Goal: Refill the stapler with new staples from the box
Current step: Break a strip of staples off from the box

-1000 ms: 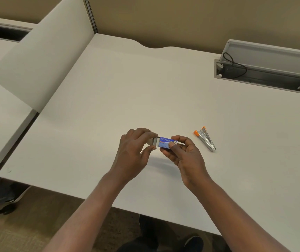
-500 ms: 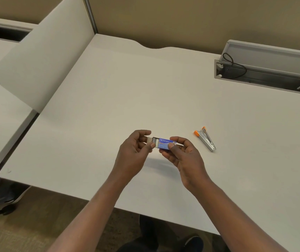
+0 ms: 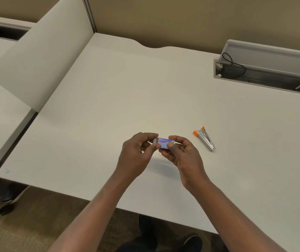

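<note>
A small blue staple box (image 3: 164, 142) is held above the white desk (image 3: 109, 99) between both hands. My right hand (image 3: 181, 155) grips the blue sleeve with thumb and fingers. My left hand (image 3: 138, 151) pinches the pale inner tray (image 3: 155, 140) that sticks out of the box's left end. A small silver stapler (image 3: 205, 138) with orange ends lies on the desk to the right of my right hand, its two arms spread apart. No loose staples show.
A white divider panel (image 3: 42, 57) rises at the desk's left edge. An open grey cable tray (image 3: 265, 73) with a black cord sits at the back right. The desk's near edge runs below my forearms, with shoes and floor beneath.
My left hand has shifted slightly left along the box's end, and a bit more of the pale inner tray shows. The right hand and the stapler have stayed put.
</note>
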